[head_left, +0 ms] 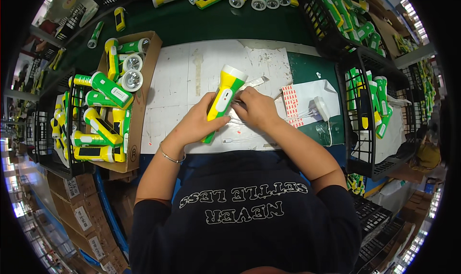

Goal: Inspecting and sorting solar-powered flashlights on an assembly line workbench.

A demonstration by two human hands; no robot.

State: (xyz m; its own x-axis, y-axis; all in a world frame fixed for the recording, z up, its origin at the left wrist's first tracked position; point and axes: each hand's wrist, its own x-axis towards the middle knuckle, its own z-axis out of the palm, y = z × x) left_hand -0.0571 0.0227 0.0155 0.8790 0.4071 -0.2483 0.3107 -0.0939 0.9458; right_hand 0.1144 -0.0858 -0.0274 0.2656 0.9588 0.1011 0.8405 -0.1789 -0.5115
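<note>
A yellow and green flashlight [232, 85] with a white head stands tilted over the white work surface, its head pointing away from me. My left hand [198, 122] is wrapped round its lower body, thumb across the front. A white panel with a small dark slot faces up. My right hand [259, 109] is closed beside the flashlight's right side, fingertips pinched near the body; what they hold is hidden. Thin white cables [235, 140] lie beneath the hands, one with a plug end. Just beyond the right fingers rests a flat, greyish narrow piece [256, 82].
At left, a cardboard box [144, 86] full of flashlights stands by a black crate [42, 144]. Black crates [367, 151] with more flashlights stand at right. A red-dotted sticker sheet [290, 101] and white plug block [321, 109] lie right. Flashlights [259, 3] line the far side.
</note>
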